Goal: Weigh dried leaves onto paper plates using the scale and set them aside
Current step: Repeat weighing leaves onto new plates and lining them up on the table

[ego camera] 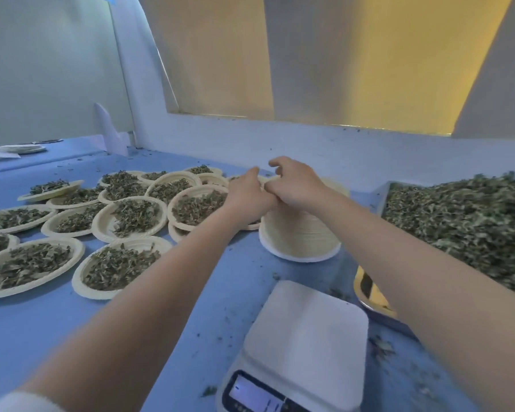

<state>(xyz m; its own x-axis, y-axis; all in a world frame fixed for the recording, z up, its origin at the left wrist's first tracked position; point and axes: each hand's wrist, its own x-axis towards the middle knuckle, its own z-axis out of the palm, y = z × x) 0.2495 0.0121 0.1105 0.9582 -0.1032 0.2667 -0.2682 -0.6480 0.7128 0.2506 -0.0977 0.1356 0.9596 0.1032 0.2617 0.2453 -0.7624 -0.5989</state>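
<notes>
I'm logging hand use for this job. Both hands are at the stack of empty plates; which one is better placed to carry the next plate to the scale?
Probably the right hand: the scale lies on its side of the plate stack.

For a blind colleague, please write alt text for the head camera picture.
Both hands, left hand and right hand, reach to the top of a stack of empty paper plates on a blue table. Many plates of dried leaves lie to the left, an empty scale sits near, and a leaf pile is at right.
</notes>
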